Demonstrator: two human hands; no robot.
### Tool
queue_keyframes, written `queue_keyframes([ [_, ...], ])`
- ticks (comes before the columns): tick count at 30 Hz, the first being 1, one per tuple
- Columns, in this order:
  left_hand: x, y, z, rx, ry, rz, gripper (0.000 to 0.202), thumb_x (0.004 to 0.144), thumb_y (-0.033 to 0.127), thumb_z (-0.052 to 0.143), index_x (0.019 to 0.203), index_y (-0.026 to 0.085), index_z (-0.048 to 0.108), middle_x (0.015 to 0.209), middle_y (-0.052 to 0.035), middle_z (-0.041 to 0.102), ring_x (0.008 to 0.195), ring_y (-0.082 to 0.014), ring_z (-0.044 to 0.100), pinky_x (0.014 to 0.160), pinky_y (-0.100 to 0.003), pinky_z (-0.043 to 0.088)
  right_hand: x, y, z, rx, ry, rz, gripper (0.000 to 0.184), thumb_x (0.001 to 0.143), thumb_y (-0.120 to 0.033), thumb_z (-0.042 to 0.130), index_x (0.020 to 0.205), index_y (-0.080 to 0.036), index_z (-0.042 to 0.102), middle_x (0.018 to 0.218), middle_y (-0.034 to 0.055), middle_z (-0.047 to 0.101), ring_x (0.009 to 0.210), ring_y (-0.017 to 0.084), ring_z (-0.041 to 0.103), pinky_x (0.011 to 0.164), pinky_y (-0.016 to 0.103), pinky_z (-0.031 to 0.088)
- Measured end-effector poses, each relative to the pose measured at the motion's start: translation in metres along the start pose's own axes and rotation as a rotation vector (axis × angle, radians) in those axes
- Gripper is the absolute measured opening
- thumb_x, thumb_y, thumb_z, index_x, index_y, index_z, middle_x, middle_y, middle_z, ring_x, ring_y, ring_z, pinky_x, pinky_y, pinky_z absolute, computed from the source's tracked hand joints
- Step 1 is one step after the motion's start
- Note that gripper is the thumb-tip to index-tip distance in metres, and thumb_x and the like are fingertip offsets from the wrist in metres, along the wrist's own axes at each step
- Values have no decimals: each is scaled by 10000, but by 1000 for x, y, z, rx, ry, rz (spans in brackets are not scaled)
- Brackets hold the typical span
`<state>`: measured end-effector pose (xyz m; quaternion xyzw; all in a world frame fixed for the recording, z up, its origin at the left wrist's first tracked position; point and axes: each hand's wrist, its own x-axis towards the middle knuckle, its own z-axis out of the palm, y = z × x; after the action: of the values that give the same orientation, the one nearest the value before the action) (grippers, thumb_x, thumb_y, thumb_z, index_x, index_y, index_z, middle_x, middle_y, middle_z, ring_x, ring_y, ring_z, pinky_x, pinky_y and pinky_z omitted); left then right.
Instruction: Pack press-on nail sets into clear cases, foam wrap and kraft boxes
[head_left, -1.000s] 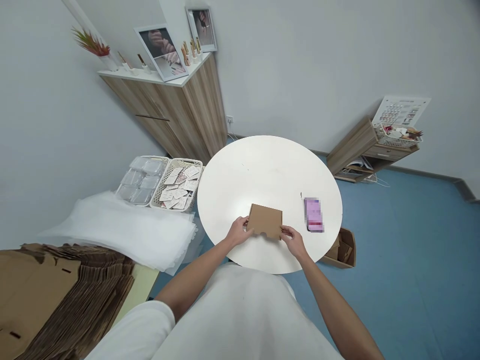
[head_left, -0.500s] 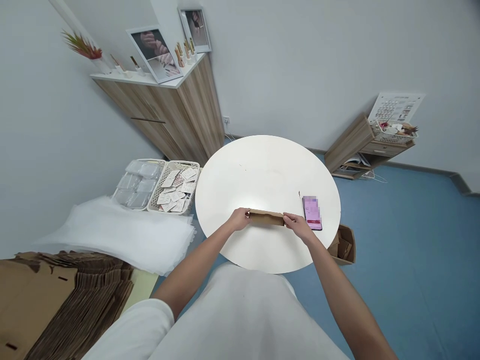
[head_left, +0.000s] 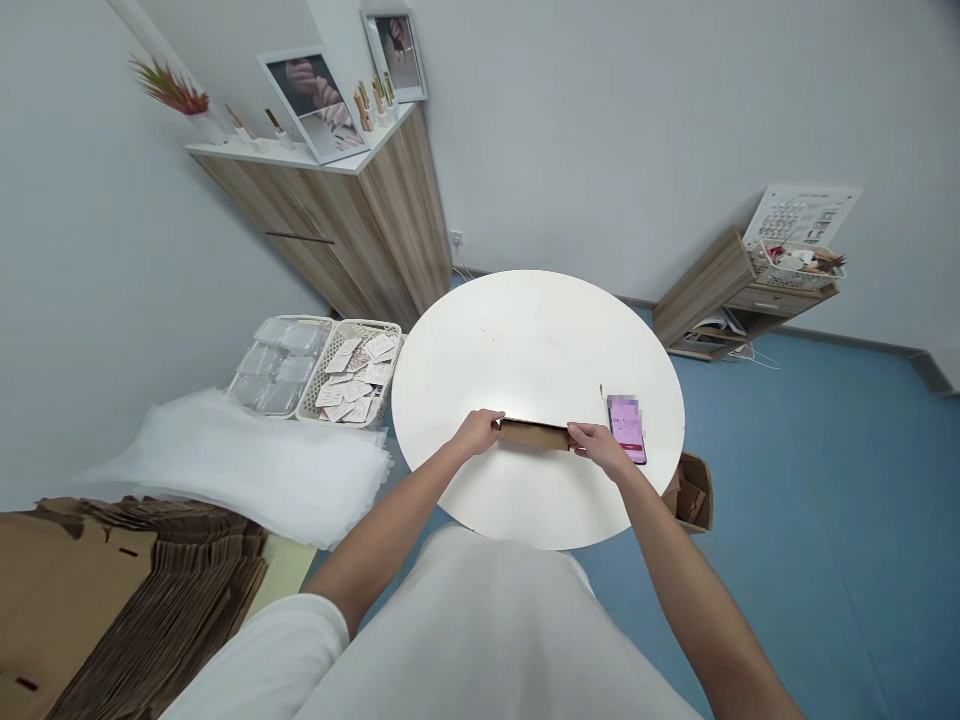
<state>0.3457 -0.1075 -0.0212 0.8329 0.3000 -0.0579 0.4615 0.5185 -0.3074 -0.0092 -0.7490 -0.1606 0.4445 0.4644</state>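
Note:
A small flat brown cardboard box [head_left: 534, 435] stands on its edge on the round white table [head_left: 525, 350], near the table's front. My left hand [head_left: 478, 432] grips the box's left end and my right hand [head_left: 596, 446] grips its right end, fingers closed on it. A phone with a pink screen [head_left: 627, 428] lies on the table just right of my right hand.
Left of the table are two white baskets, one with clear packets [head_left: 279, 365] and one with printed cards [head_left: 356, 385], white foam sheets [head_left: 225, 460] and a stack of flat cardboard [head_left: 112, 600]. A wooden cabinet [head_left: 352, 200], a low shelf [head_left: 727, 300] and an open carton on the floor [head_left: 690, 490] surround it.
The box lay flat a second ago; both hands have tipped it up onto its edge and moved it slightly farther from me. Since half a second ago it has hardly moved.

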Motion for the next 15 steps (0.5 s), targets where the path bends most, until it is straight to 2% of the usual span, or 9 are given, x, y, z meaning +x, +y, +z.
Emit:
queue_keyframes([
  [3, 0, 0, 0, 8, 12, 19, 389, 658, 182, 574, 1041, 246, 589, 886, -26, 631, 798, -210, 577, 696, -284, 422, 3, 2, -3, 1, -70, 31, 379, 660, -444, 592, 968, -227, 636, 911, 43, 629, 828, 187, 575, 792, 372, 455],
  [6, -2, 1, -1, 3, -2, 30, 415, 636, 216, 603, 1050, 235, 587, 901, -32, 633, 788, -203, 577, 693, -277, 423, 4, 4, -5, 20, -64, 37, 414, 657, -438, 601, 1014, -229, 618, 982, 50, 614, 847, 189, 571, 815, 381, 449],
  [10, -4, 4, -9, -82, -85, 13, 542, 604, 412, 635, 1100, 208, 555, 954, -46, 625, 810, -202, 579, 730, -272, 412, 5, 4, -4, 10, -28, 42, 443, 653, -451, 598, 1025, -210, 613, 1028, 53, 601, 850, 181, 566, 805, 357, 458],
  [12, -3, 4, -12, -180, -134, -13, 524, 660, 528, 534, 1060, 192, 575, 1004, -51, 608, 829, -194, 576, 753, -272, 399, 5, 3, -4, -8, -37, 42, 454, 656, -459, 591, 1030, -202, 611, 1021, 52, 603, 851, 174, 565, 802, 343, 459],
  [15, 1, 3, -13, -323, -180, -67, 545, 740, 590, 360, 952, 156, 611, 982, -61, 606, 789, -174, 579, 766, -283, 384, 6, 2, -4, -27, -40, 39, 476, 659, -466, 581, 1051, -196, 599, 1039, 52, 596, 873, 173, 560, 807, 331, 453],
])
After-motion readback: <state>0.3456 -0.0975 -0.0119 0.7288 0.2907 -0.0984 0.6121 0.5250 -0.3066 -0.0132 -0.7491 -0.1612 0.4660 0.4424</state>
